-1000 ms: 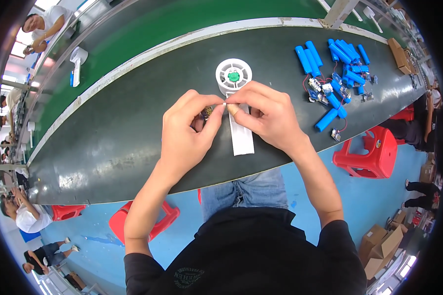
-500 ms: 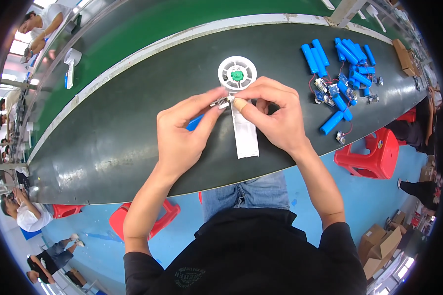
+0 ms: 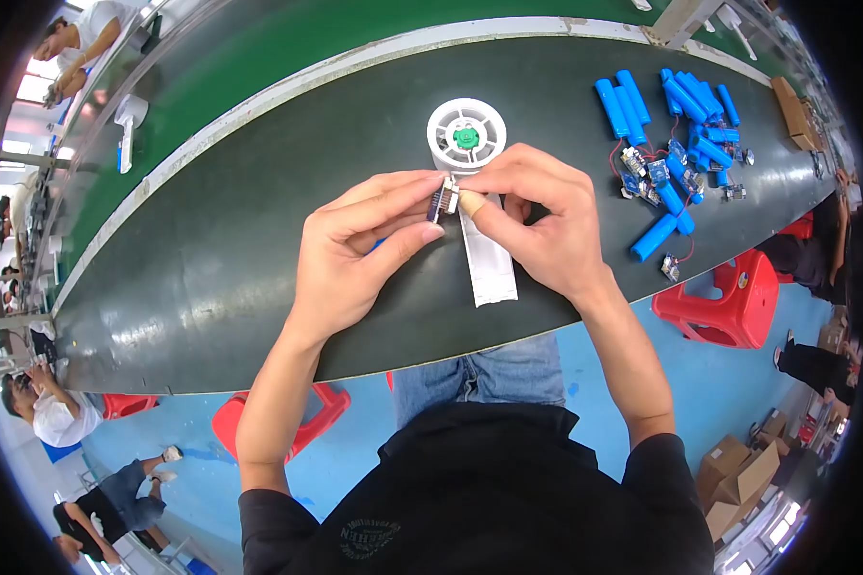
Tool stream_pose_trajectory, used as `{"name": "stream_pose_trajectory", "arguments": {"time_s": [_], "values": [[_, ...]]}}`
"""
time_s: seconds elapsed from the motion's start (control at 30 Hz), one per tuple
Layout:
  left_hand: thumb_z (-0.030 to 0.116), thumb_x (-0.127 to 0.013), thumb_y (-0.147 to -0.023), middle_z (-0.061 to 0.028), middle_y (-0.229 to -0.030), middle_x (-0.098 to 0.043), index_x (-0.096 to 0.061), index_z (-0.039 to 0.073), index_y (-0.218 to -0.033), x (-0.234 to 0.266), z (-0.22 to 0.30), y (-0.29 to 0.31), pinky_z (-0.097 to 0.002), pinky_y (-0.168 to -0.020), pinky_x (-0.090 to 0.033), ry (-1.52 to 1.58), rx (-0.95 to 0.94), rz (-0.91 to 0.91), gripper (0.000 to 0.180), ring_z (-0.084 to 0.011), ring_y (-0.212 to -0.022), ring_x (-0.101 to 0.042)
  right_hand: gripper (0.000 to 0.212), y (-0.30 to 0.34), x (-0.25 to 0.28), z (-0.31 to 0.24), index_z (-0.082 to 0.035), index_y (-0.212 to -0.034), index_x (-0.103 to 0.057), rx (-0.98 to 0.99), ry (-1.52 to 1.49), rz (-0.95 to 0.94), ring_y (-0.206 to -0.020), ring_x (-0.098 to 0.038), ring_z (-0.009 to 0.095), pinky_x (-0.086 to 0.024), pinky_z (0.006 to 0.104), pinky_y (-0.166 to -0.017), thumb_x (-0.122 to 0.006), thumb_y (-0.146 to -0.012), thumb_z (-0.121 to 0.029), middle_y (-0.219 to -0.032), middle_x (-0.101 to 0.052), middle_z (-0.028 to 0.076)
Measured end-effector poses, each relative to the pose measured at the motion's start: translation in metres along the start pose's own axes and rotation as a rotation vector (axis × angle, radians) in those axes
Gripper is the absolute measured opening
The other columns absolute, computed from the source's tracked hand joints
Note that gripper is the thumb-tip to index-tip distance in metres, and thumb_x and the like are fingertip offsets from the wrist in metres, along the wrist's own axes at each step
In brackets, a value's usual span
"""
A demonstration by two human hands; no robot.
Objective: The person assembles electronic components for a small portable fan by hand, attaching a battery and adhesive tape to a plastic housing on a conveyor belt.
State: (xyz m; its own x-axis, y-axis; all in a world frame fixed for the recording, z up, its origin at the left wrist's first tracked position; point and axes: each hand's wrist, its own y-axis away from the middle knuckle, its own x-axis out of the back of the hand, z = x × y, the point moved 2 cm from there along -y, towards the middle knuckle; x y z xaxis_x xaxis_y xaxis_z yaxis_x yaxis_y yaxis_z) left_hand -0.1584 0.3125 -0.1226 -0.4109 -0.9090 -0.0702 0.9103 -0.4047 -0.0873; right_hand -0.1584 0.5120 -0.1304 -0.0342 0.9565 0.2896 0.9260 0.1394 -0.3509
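"How were the fingers set?"
"The left hand (image 3: 345,251) had thumb and fingertips slightly apart, pinching a small circuit board (image 3: 438,203) between them. The right hand (image 3: 552,222) had thumb and index nearly together at its edge; whether they gripped it, I couldn't tell."
"And around them?"
"A white fan housing (image 3: 490,268) lay beneath the fingertips, blue battery cells (image 3: 655,238) well to their right."
"Any risk?"
"A slack left pinch could have dropped the board; uneven pressure could have twisted it."

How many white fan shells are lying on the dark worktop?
1: the white fan shell lies near the middle of the view, partly covered by the right hand. No second one shows, though that hand and the left hand hide some of the worktop.
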Motion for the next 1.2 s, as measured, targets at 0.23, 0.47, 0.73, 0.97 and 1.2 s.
{"name": "stream_pose_trajectory", "arguments": {"time_s": [0.23, 0.47, 0.73, 0.97, 1.2], "values": [[-0.003, -0.068, -0.087, -0.0138, -0.12, -0.068, -0.068, 0.001, -0.122, 0.002, -0.001, 0.0, -0.0315, -0.094, -0.051, -0.238, -0.093, -0.04, 0.035, -0.0225, -0.109, -0.065, 0.018, 0.002, 0.002, 0.002, -0.003, -0.095, -0.076, 0.036, 0.045, -0.017, -0.056, -0.051, 0.004, -0.036, 0.02, -0.048, -0.075, -0.078, 0.001, -0.084, -0.067, 0.003], [-0.002, -0.067, -0.088, -0.0137, -0.117, -0.069, -0.069, 0.001, -0.121, 0.005, 0.0, -0.001, -0.029, -0.091, -0.051, -0.306, -0.041, -0.074, 0.033, -0.0214, -0.104, -0.066, 0.013, 0.001, 0.004, 0.006, -0.002, -0.09, -0.074, 0.014, 0.041, -0.027, -0.053, -0.045, 0.002, -0.032, 0.0189, -0.048, -0.077, -0.077, 0.0, -0.085, -0.066, 0.001], [-0.001, -0.064, -0.093, -0.0117, -0.114, -0.069, -0.067, -0.002, -0.122, 0.001, -0.01, -0.004, -0.0243, -0.086, -0.051, -0.105, -0.002, -0.073, 0.03, -0.0139, -0.099, -0.064, 0.011, -0.002, 0.003, 0.01, 0.0, -0.083, -0.068, 0.143, 0.116, -0.049, -0.054, -0.045, 0.003, -0.033, 0.0193, -0.048, -0.073, -0.075, 0.006, -0.086, -0.064, 0.002], [-0.003, -0.063, -0.091, -0.0167, -0.116, -0.069, -0.068, -0.003, -0.121, 0.001, -0.011, -0.003, -0.0292, -0.092, -0.05, -0.065, 0.069, -0.079, 0.03, -0.0205, -0.105, -0.065, 0.012, 0.001, 0.003, 0.012, 0.001, -0.085, -0.067, 0.118, 0.077, -0.065, -0.056, -0.047, 0.004, -0.035, 0.0193, -0.049, -0.072, -0.076, 0.007, -0.086, -0.064, 0.003], [-0.002, -0.065, -0.091, -0.0103, -0.106, -0.07, -0.069, -0.001, -0.119, 0.003, -0.015, -0.003, -0.0248, -0.08, -0.051, -0.174, -0.063, -0.124, 0.028, -0.0135, -0.091, -0.064, 0.012, 0.003, 0.005, 0.014, 0.001, -0.087, -0.067, 0.142, 0.081, -0.111, -0.057, -0.048, 0.005, -0.035, 0.0193, -0.05, -0.072, -0.077, 0.006, -0.088, -0.064, 0.003]]}}
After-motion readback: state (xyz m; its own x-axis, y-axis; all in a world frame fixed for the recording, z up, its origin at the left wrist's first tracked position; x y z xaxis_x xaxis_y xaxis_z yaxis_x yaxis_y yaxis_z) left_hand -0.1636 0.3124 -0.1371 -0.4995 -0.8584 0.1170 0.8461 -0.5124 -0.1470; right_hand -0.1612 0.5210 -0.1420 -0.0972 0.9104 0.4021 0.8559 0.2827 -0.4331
